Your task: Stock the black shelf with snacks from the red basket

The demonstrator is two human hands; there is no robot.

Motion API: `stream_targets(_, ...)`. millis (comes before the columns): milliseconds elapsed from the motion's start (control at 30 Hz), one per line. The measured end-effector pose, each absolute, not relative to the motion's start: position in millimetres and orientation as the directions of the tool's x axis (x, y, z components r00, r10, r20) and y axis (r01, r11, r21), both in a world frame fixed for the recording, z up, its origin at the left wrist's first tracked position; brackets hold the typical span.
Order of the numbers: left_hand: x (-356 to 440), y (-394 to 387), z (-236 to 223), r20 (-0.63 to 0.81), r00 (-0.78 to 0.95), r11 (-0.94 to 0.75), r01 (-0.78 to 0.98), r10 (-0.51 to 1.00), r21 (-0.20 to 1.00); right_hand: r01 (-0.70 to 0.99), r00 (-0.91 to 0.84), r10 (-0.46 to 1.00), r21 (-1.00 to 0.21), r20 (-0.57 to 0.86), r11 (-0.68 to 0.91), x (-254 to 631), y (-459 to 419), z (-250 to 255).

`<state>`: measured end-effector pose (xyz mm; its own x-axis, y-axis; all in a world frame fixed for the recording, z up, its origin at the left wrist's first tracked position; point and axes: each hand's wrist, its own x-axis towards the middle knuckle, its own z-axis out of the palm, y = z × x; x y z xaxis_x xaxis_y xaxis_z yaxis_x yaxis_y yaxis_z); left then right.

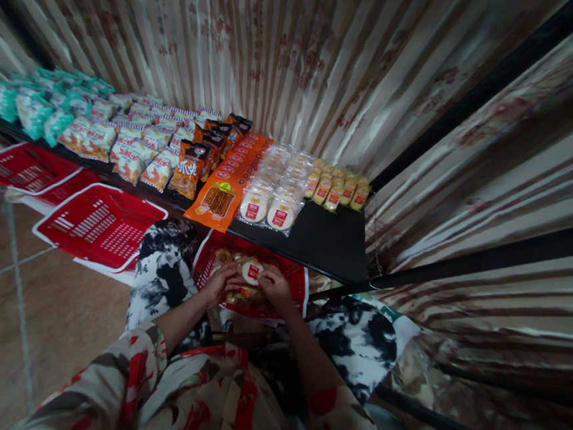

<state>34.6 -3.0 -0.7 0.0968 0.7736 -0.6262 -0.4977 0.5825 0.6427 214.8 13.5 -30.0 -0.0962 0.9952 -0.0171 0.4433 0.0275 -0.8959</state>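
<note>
A round white rice cracker packet (253,271) with a red label is held over the red basket (298,282) by my knees. My right hand (275,289) pinches its right edge. My left hand (221,283) grips the left edge, with its fingers partly overlapping the wrapper. Under both hands, several clear-wrapped brownish snack packets (243,298) lie in the basket, their details dim and blurred. On the black shelf just beyond, rows of similar white rice cracker packets (280,214) lie beside small yellow packets (334,201) with red labels.
Farther left along the black shelf (329,241) are orange pretzel-stick bags (220,204), orange-black snack bags (189,170), white snack bags (130,152) and teal bags (34,113). Two red baskets (99,224) stand left of my knee. A pleated curtain (272,49) and black poles (457,99) border the shelf.
</note>
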Motion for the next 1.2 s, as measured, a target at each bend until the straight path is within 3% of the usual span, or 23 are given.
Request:
stream_targets(300,34,-4,-2,-0.627,0.099,0.589,-0.481,0.772,0.649,0.484,-0.132,0.989,-0.867,0.063,0.12,212,12,-21)
stream_targets(533,38,-7,-5,-0.625,0.064,0.584,-0.439,0.778,0.683,0.596,-0.265,0.957,-0.76,0.121,0.261,209,7,-5)
stream_targets(733,32,-17,2,-0.583,0.007,0.532,-0.418,0.812,0.736,0.628,-0.31,0.913,-0.664,0.265,0.406,204,6,11)
stream_targets(967,23,-25,33,-0.378,-0.08,0.358,-0.185,0.923,0.915,0.585,-0.307,0.85,-0.619,0.429,0.524,195,3,39)
stream_targets(1200,27,-2,37,-0.154,-0.174,0.166,0.054,0.973,0.985,0.554,-0.201,0.796,-0.603,0.572,0.573,194,15,44)
